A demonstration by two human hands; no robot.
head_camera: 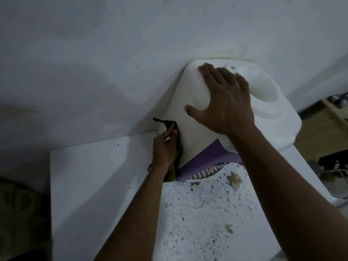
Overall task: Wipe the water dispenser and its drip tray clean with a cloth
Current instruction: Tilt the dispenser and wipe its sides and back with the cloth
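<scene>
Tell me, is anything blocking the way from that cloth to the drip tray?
Nothing visible does. The left hand holds the cloth against the side of the dispenser, and the drip tray sits just round the corner under the purple front. The right hand rests on top, clear of that path.

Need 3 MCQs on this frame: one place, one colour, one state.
1. Where does the right hand rest?
A. on top of the water dispenser
B. on the drip tray
C. on the wall

2. What colour is the dispenser's front panel?
A. red
B. purple
C. black

3. How is the cloth held?
A. lying loose on the counter
B. gripped by the left hand against the dispenser's side
C. draped over the top

Answers: A, fingers are spread flat on the white top; B, the panel is plainly purple; B, fingers curl round the cloth at the vented side.
</scene>
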